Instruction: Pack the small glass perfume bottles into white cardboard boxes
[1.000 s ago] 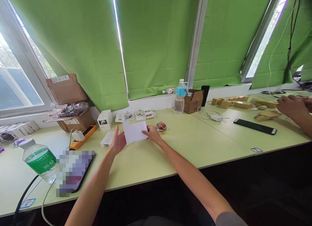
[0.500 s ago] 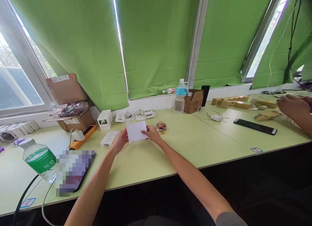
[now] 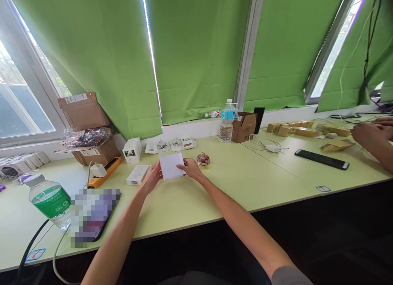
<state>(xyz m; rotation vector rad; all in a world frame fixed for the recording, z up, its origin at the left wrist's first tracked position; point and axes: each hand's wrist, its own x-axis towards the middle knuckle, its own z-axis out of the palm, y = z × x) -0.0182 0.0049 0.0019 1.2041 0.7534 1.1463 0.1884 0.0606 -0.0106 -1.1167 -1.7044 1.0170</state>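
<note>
Your left hand (image 3: pixel 150 179) now curls inward, apparently steadying the flat white rectangular card (image 3: pixel 171 166); its grip is unclear. Your right hand (image 3: pixel 191 169) pinches the card.

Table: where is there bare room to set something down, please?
Bare tabletop lies between left forearm and right forearm, then between right forearm and black phone. Crowded: far left, around orange power strip and green-labelled bottle.

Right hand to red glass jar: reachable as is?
Likely yes: the red glass jar sits close by the right hand, with nothing visible between them. That hand grips a white piece, though, and would probably need to release it first.
</note>
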